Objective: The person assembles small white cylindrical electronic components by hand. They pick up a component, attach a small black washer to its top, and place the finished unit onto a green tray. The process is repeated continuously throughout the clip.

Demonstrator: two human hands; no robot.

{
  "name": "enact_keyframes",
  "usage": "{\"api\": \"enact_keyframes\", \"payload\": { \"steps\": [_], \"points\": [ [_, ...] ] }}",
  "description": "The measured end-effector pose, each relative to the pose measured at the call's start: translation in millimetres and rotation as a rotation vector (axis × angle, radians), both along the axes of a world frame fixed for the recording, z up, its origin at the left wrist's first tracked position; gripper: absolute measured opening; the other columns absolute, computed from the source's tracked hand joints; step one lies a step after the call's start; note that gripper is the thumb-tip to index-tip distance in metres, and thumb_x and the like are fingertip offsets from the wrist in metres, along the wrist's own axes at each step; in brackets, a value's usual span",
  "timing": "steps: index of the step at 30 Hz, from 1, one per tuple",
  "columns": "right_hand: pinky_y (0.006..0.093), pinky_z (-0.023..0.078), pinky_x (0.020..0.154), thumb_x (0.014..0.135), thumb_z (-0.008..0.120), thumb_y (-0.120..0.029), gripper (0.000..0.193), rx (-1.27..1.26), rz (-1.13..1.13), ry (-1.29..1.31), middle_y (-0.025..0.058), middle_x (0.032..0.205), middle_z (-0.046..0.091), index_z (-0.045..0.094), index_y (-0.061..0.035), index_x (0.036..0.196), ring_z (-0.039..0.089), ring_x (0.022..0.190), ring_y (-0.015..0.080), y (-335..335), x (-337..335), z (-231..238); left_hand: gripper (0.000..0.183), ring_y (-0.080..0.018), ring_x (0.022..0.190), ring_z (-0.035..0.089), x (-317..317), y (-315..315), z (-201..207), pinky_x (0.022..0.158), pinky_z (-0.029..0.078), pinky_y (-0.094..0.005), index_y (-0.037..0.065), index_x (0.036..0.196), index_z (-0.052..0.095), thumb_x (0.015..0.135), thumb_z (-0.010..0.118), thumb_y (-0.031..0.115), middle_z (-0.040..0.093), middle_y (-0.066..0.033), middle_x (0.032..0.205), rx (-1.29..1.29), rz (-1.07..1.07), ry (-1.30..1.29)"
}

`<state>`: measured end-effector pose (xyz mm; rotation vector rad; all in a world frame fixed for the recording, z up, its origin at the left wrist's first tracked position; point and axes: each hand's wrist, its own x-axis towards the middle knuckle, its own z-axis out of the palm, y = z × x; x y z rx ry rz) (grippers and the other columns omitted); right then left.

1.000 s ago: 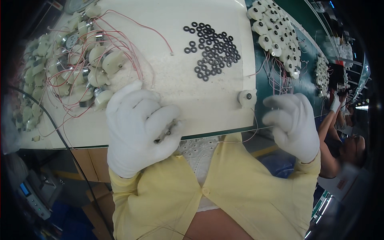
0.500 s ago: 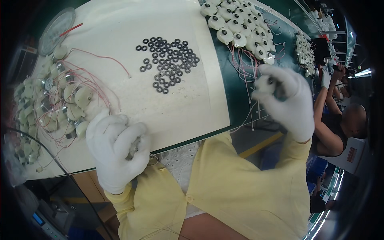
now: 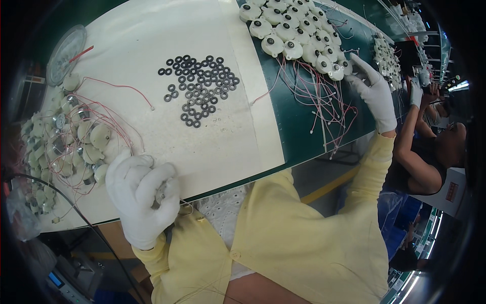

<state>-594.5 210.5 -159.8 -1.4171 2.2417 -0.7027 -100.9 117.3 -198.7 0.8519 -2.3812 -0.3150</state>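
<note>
My left hand (image 3: 143, 195), in a white glove, is curled closed near the table's front edge. Something small and greyish shows between its fingers, mostly hidden, and a thin pale wire loops out beside it. My right hand (image 3: 373, 93), also gloved, reaches to the far right, its thumb and forefinger apart at the edge of a group of small off-white motors (image 3: 273, 44). The fingertips are beside the group's rightmost motor (image 3: 346, 67); whether they touch it is hard to tell. These motors have black rings on top, and their pink and white wires (image 3: 324, 99) trail toward me.
Many loose black rings (image 3: 200, 83) lie on the white sheet (image 3: 228, 147). At left sits a heap of motors (image 3: 83, 134) with tangled wires, near a clear round lid (image 3: 67, 53). A black cable (image 3: 76, 207) crosses the near left corner. Another person (image 3: 420, 157) works at far right.
My right hand has moved away to the group of motors, and the motor it carried now sits at the group's right edge. Its fingers have spread. My left hand stays closed.
</note>
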Motion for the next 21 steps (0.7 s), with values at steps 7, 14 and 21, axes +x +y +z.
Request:
{"api": "enact_keyframes", "payload": {
  "steps": [7, 14, 21],
  "points": [
    [0.0194, 0.051, 0.076, 0.099, 0.063, -0.003, 0.045, -0.261, 0.014, -0.031, 0.0025, 0.108, 0.075, 0.062, -0.0074, 0.144, 0.065, 0.088, 0.0044, 2, 1, -20, 0.034, -0.0272, 0.094, 0.062, 1, 1, -2, 0.102, 0.047, -0.0521, 0.014, 0.097, 0.071, 0.063, 0.074, 0.009, 0.057, -0.0031, 0.086, 0.007, 0.002, -0.006],
    [0.0197, 0.051, 0.076, 0.102, 0.063, -0.008, 0.035, -0.228, -0.056, -0.166, 0.0016, 0.106, 0.075, 0.067, -0.0019, 0.136, 0.065, 0.089, 0.005, 6, -6, -25, 0.034, -0.0269, 0.093, 0.062, 0, 0, -2, 0.102, 0.047, -0.052, 0.014, 0.097, 0.071, 0.063, 0.073, 0.008, 0.056, -0.0032, 0.085, 0.017, -0.008, -0.006],
    [0.0189, 0.046, 0.065, 0.102, 0.067, -0.024, 0.03, -0.112, -0.289, -0.157, 0.0005, 0.094, 0.073, 0.072, -0.0005, 0.12, 0.06, 0.079, 0.003, 0, 15, -8, 0.035, -0.027, 0.092, 0.062, -1, -1, -3, 0.099, 0.047, -0.0513, 0.014, 0.096, 0.071, 0.062, 0.073, 0.008, 0.055, -0.0025, 0.083, -0.006, -0.011, 0.01]
  ]
}}
